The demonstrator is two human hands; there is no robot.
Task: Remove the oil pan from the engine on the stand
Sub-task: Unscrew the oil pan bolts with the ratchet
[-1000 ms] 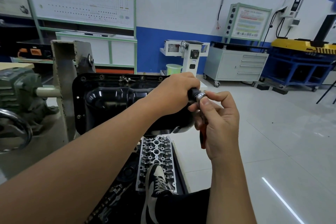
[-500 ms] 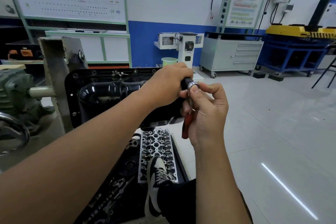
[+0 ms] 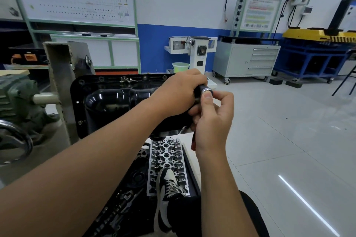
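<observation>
The glossy black oil pan (image 3: 115, 100) faces me, mounted on the engine on the stand, with bolts along its top and left flange. In front of the pan's right end, my left hand (image 3: 179, 92) grips a black tool body, a chrome socket end (image 3: 207, 90) showing past the fingers. My right hand (image 3: 213, 121) pinches that chrome end between thumb and forefinger and also holds a red-handled tool (image 3: 193, 143) that hangs below the palm. The pan's right flange is hidden behind both hands.
The stand's upright plate (image 3: 57, 86) and green gearbox (image 3: 17, 96) with a handwheel (image 3: 13, 140) are at left. A cylinder head (image 3: 165, 159) and loose parts lie on a black floor tray below, by my shoe (image 3: 169, 188). Tiled floor stretches right; cabinets stand along the far wall.
Both hands stay joined on the tool and have shifted slightly. My right thumb and forefinger work on the chrome end. The camera view has dipped a little.
</observation>
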